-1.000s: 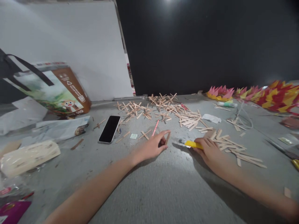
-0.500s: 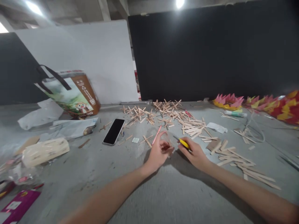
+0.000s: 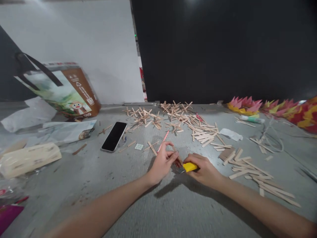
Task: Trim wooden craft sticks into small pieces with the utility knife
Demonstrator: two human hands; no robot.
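Cutter Meets Sliver Above a Gray Tabletop

A person's right hand wraps a yellow cutter, fingers curled and pressed around the handle, while the left hand appears to pinch a small brown strip between thumb and fingertips, its index finger arched. Both things sit between the hands, low over the gray table, in front of a red-and-white straw. The cutter's long axis runs roughly crosswise, its gray front end aimed left and slightly toward the wearer; whether it touches the strip cannot be told. The strip is blurred, but seems to slant down to the right. The cutter looks light and stiff, its smooth handle perhaps a little slippery, best held at the yellow body, clear of the front end. The strip looks light, thin and likely to snap, best pinched near one end.
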